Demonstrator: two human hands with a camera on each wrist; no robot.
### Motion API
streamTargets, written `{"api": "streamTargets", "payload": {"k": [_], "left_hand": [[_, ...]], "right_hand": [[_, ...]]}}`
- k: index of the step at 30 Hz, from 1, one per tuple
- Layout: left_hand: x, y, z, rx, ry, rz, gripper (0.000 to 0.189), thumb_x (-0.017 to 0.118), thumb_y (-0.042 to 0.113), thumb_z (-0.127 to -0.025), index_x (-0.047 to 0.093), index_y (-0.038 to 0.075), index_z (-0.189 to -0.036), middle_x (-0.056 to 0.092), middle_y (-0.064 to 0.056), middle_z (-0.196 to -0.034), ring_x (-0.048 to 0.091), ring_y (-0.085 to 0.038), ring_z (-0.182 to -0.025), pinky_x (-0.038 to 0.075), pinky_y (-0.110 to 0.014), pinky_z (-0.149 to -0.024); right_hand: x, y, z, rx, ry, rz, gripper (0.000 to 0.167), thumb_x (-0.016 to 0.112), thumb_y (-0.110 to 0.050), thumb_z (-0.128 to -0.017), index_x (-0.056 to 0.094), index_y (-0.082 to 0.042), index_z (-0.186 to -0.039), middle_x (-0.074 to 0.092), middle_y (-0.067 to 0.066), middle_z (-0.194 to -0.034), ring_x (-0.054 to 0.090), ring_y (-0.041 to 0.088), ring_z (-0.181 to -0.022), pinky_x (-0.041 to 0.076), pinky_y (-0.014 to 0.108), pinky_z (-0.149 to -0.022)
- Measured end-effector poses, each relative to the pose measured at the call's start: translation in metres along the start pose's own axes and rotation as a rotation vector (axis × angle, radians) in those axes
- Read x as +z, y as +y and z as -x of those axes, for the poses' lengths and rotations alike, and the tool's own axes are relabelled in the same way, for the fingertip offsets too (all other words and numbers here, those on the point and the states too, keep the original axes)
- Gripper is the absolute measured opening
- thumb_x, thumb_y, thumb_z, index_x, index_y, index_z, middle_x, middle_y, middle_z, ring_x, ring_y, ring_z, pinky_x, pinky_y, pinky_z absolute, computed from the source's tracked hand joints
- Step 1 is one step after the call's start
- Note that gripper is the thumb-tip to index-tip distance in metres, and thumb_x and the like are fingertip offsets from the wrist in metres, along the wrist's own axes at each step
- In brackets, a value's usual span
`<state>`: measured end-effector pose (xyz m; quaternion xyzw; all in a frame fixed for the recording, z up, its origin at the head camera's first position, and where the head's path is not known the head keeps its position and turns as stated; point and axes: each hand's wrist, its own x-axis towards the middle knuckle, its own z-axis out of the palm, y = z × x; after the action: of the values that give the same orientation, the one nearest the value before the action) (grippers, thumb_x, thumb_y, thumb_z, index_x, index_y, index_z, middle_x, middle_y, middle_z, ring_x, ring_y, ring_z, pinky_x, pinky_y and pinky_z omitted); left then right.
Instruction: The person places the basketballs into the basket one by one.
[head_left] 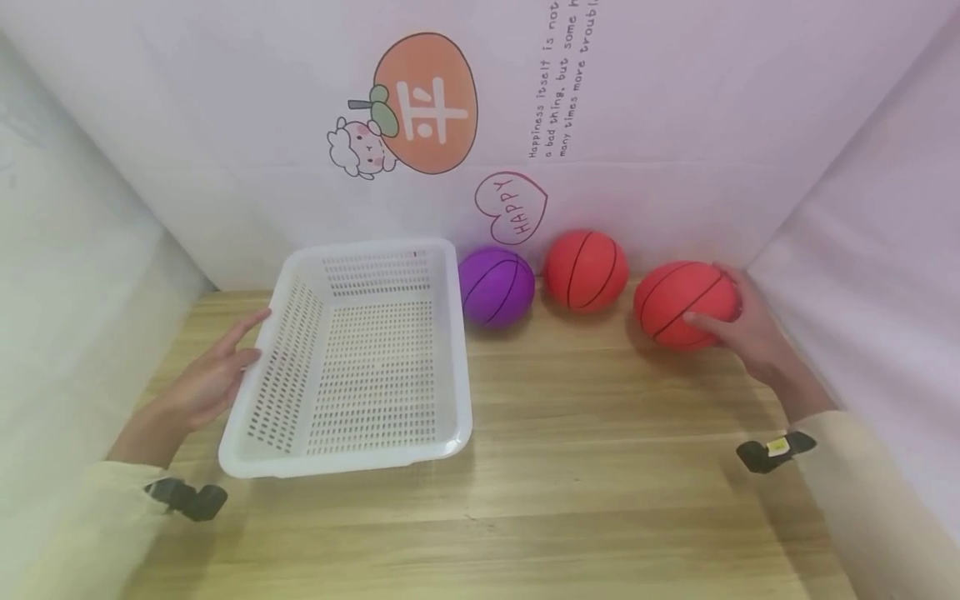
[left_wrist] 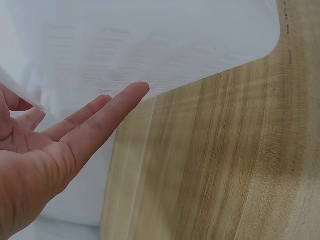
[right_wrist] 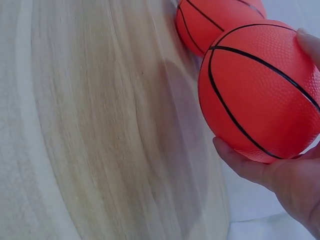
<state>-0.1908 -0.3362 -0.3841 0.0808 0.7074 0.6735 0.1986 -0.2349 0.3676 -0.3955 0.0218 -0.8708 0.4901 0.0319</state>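
Observation:
My right hand [head_left: 753,329] grips a red toy basketball [head_left: 684,304] at the right, thumb on the near side. In the right wrist view, that hand [right_wrist: 295,185] holds the ball [right_wrist: 260,90] between thumb and fingers; a shadow falls on the wood beside it. A white perforated plastic basket [head_left: 459,367] stands at the left. At its left rim is my left hand [head_left: 210,387], touching it. In the left wrist view, the left hand [left_wrist: 55,150] has straight fingers along the basket's outer wall [left_wrist: 200,55]; some fingers are partly behind the rim.
A second red basketball [head_left: 587,271] and a purple one [head_left: 498,287] sit along the back of the wooden table [head_left: 570,483]. The purple ball is close beside the basket's right side. A printed white cloth [head_left: 660,117] rises behind; plain cloth [head_left: 885,275] hangs at both sides.

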Motion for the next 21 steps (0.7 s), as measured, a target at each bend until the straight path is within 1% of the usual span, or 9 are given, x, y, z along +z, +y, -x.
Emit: {"api": "streamTargets", "payload": {"k": [4, 7, 11, 14, 18, 21], "left_hand": [[0.0, 0.0, 0.0, 0.01, 0.002, -0.013, 0.061, 0.032, 0.017, -0.111, 0.001, 0.029, -0.162, 0.056, 0.005, -0.128, 0.065, -0.018, -0.109, 0.056, -0.043, -0.085], [-0.001, 0.0, 0.0, 0.015, -0.002, -0.01, 0.061, 0.032, 0.016, -0.111, 0.001, 0.029, -0.162, 0.056, 0.005, -0.128, 0.065, -0.018, -0.108, 0.056, -0.043, -0.084], [-0.002, 0.0, -0.002, 0.021, -0.009, -0.008, 0.061, 0.032, 0.016, -0.111, 0.001, 0.028, -0.162, 0.057, 0.003, -0.128, 0.064, -0.018, -0.109, 0.056, -0.042, -0.085], [-0.002, 0.001, -0.003, 0.017, -0.01, -0.023, 0.062, 0.032, 0.015, -0.111, 0.001, 0.028, -0.162, 0.054, 0.002, -0.131, 0.063, -0.018, -0.111, 0.056, -0.041, -0.086], [-0.002, 0.001, -0.003, 0.002, -0.007, -0.034, 0.062, 0.032, 0.014, -0.111, -0.001, 0.028, -0.162, 0.052, 0.002, -0.132, 0.063, -0.017, -0.111, 0.056, -0.041, -0.086], [-0.002, 0.0, -0.002, 0.0, -0.007, -0.029, 0.062, 0.031, 0.014, -0.111, -0.002, 0.027, -0.162, 0.053, 0.003, -0.131, 0.064, -0.018, -0.11, 0.056, -0.043, -0.085]], "right_hand": [[0.002, -0.007, 0.005, -0.014, 0.008, -0.005, 0.09, 0.073, -0.019, -0.093, 0.014, -0.019, -0.161, 0.021, 0.019, -0.155, 0.034, 0.036, -0.127, 0.052, 0.015, -0.074], [0.004, -0.01, 0.006, -0.036, 0.017, 0.001, 0.089, 0.073, -0.017, -0.093, 0.016, -0.018, -0.161, 0.024, 0.017, -0.153, 0.036, 0.031, -0.124, 0.051, 0.014, -0.074], [0.005, -0.009, 0.007, -0.046, 0.02, -0.042, 0.086, 0.071, -0.012, -0.093, 0.018, -0.017, -0.16, 0.024, 0.013, -0.15, 0.039, 0.024, -0.12, 0.054, 0.018, -0.072], [0.006, -0.01, 0.007, -0.053, 0.021, -0.061, 0.085, 0.07, -0.009, -0.093, 0.019, -0.016, -0.16, 0.024, 0.011, -0.149, 0.039, 0.021, -0.118, 0.056, 0.02, -0.07], [0.008, -0.013, 0.01, -0.077, 0.03, -0.022, 0.085, 0.072, -0.008, -0.091, 0.021, -0.015, -0.16, 0.026, 0.01, -0.148, 0.04, 0.021, -0.119, 0.052, 0.014, -0.074], [0.011, -0.017, 0.013, -0.087, 0.031, -0.034, 0.086, 0.073, -0.007, -0.09, 0.023, -0.016, -0.159, 0.027, 0.008, -0.148, 0.041, 0.02, -0.118, 0.051, 0.013, -0.076]]}}
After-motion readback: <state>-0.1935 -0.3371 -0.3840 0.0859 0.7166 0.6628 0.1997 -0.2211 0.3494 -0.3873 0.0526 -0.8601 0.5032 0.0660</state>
